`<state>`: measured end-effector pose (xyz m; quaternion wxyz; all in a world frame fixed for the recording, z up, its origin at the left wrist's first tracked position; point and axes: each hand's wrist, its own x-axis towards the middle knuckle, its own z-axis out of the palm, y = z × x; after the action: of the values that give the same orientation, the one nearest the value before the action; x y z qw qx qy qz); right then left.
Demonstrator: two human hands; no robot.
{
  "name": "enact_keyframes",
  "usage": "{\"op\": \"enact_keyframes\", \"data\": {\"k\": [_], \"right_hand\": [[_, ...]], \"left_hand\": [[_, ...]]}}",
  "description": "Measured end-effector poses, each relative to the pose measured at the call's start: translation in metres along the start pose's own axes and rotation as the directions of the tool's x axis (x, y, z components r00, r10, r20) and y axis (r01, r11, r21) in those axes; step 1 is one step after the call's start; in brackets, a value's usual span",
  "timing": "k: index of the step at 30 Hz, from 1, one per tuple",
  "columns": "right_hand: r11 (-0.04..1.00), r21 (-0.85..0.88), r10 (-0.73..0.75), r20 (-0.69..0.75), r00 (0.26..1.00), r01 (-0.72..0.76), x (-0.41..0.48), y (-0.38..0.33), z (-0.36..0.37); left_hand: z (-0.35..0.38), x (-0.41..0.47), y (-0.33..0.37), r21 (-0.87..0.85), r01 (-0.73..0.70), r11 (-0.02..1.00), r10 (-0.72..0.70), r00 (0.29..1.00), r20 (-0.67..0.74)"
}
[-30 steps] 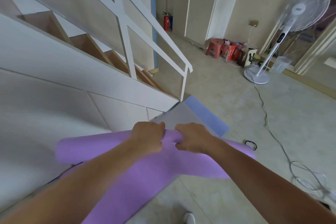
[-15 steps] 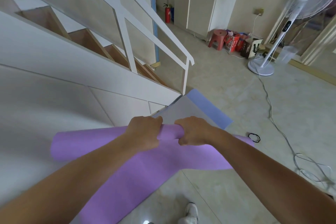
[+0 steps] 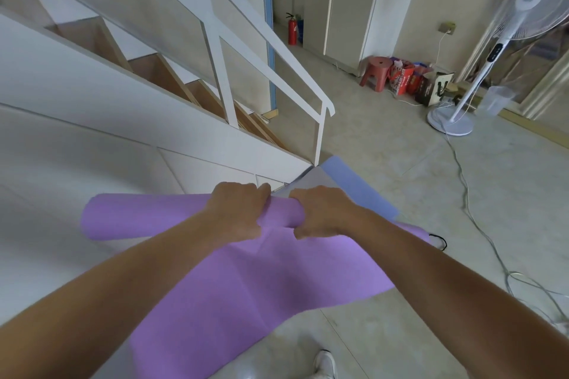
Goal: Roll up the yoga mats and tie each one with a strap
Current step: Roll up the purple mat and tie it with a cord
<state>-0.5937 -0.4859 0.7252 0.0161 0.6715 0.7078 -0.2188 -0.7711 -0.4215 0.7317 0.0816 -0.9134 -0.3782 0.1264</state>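
Observation:
A purple yoga mat [image 3: 240, 292] is partly rolled, its roll lying across the middle of the view and its flat end trailing toward me. My left hand [image 3: 238, 212] grips the roll near its middle, fingers curled over the top. My right hand [image 3: 323, 214] grips the roll just beside it. A blue and grey yoga mat [image 3: 354, 184] lies flat on the floor beyond the roll. A black strap [image 3: 440, 241] lies on the floor at the roll's right end.
A white staircase wall and railing [image 3: 215, 49] rise on the left. A standing fan [image 3: 480, 71] is at the right with its cable [image 3: 480, 224] running over the floor. A red stool [image 3: 377, 72] and bags stand by the far wall. My shoe [image 3: 324, 363] shows below.
Both hands have stayed on the roll's middle. The roll looks a little thicker and my view has shifted slightly.

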Motion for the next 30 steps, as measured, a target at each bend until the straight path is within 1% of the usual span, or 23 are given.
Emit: {"op": "enact_keyframes", "data": {"k": [2, 4, 5, 7, 8, 9, 10, 11, 12, 13, 14, 15, 16, 17, 19, 21, 22, 23, 24, 26, 27, 28, 30], "right_hand": [[0.991, -0.13, -0.003, -0.131, 0.991, -0.014, -0.001, 0.0, 0.015], [0.961, -0.274, -0.033, -0.227, 0.973, -0.031, -0.001, -0.002, 0.031], [0.957, -0.288, -0.045, -0.247, 0.968, -0.029, -0.001, -0.002, 0.034], [0.967, -0.254, -0.071, -0.2, 0.977, 0.019, 0.001, -0.004, 0.028], [0.973, -0.224, -0.082, -0.147, 0.986, 0.047, 0.002, -0.004, 0.022], [0.98, -0.187, -0.085, -0.08, 0.993, 0.069, 0.004, -0.003, 0.015], [0.988, -0.134, -0.084, -0.007, 0.996, 0.083, 0.005, -0.003, 0.008], [0.994, -0.07, -0.081, 0.059, 0.995, 0.085, 0.007, -0.001, 0.002], [0.997, -0.012, -0.074, 0.105, 0.992, 0.076, 0.01, 0.001, -0.003], [0.998, 0.018, -0.068, 0.122, 0.99, 0.066, 0.012, 0.002, -0.006], [0.998, 0.018, -0.067, 0.112, 0.991, 0.066, 0.014, 0.002, -0.006], [0.998, -0.013, -0.067, 0.071, 0.995, 0.068, 0.015, 0.002, -0.004], [0.994, -0.077, -0.072, -0.001, 0.997, 0.072, 0.015, 0.002, -0.001], [0.983, -0.167, -0.088, -0.077, 0.993, 0.074, 0.015, 0.002, 0.005], [0.948, -0.311, -0.125, -0.183, 0.975, 0.064, 0.016, 0.001, 0.019], [0.943, -0.328, -0.144, -0.231, 0.962, 0.063, 0.02, 0.0, 0.025], [0.948, -0.31, -0.149, -0.228, 0.962, 0.073, 0.023, 0.0, 0.022], [0.955, -0.282, -0.147, -0.2, 0.969, 0.087, 0.026, 0.0, 0.017], [0.965, -0.242, -0.14, -0.149, 0.979, 0.101, 0.028, 0.0, 0.011], [0.989, -0.101, -0.112, 0.002, 0.994, 0.111, 0.03, -0.001, -0.004], [0.994, -0.033, -0.101, 0.072, 0.992, 0.103, 0.032, 0.0, -0.009], [0.995, 0.009, -0.096, 0.115, 0.989, 0.096, 0.034, 0.001, -0.012], [0.994, 0.018, -0.105, 0.104, 0.989, 0.104, 0.035, 0.001, -0.012]], "left_hand": [[-0.005, 0.005, -0.007, -0.172, 0.068, 0.983, -0.046, 0.991, 0.129], [-0.012, 0.007, -0.014, -0.395, 0.124, 0.91, 0.014, 0.944, 0.329], [-0.013, 0.007, -0.017, -0.49, 0.157, 0.857, 0.072, 0.906, 0.417], [-0.014, 0.003, -0.021, -0.598, 0.225, 0.769, 0.146, 0.85, 0.507], [-0.014, -0.001, -0.021, -0.595, 0.223, 0.772, 0.151, 0.846, 0.512], [-0.014, -0.003, -0.02, -0.543, 0.179, 0.821, 0.129, 0.867, 0.481], [-0.012, -0.005, -0.017, -0.431, 0.108, 0.896, 0.088, 0.907, 0.412], [-0.009, -0.007, -0.013, -0.273, 0.035, 0.961, 0.052, 0.951, 0.305], [-0.005, -0.008, -0.008, -0.123, -0.013, 0.992, 0.035, 0.982, 0.186], [-0.003, -0.008, -0.004, -0.035, -0.017, 0.999, 0.02, 0.995, 0.095], [-0.003, -0.006, -0.002, -0.013, 0.008, 1.0, -0.008, 0.999, 0.048], [-0.003, -0.004, -0.003, -0.037, 0.049, 0.998, -0.048, 0.998, 0.041], [-0.004, -0.001, -0.006, -0.102, 0.095, 0.99, -0.088, 0.994, 0.072], [-0.005, 0.002, -0.012, -0.206, 0.14, 0.969, -0.113, 0.984, 0.14], [-0.01, 0.007, -0.025, -0.444, 0.23, 0.866, -0.088, 0.944, 0.319], [-0.013, 0.007, -0.035, -0.588, 0.281, 0.758, 0.009, 0.898, 0.441], [-0.015, 0.006, -0.037, -0.604, 0.279, 0.746, 0.038, 0.888, 0.458], [-0.017, 0.003, -0.037, -0.585, 0.256, 0.77, 0.043, 0.893, 0.448], [-0.018, 0.0, -0.034, -0.517, 0.207, 0.831, 0.027, 0.912, 0.409], [-0.015, -0.004, -0.025, -0.224, 0.066, 0.972, -0.011, 0.971, 0.24], [-0.012, -0.005, -0.02, -0.078, 0.019, 0.997, -0.008, 0.99, 0.143], [-0.011, -0.005, -0.016, -0.001, 0.01, 1.0, -0.01, 0.997, 0.083], [-0.012, -0.001, -0.017, -0.013, 0.056, 0.998, -0.054, 0.996, 0.077]]}}
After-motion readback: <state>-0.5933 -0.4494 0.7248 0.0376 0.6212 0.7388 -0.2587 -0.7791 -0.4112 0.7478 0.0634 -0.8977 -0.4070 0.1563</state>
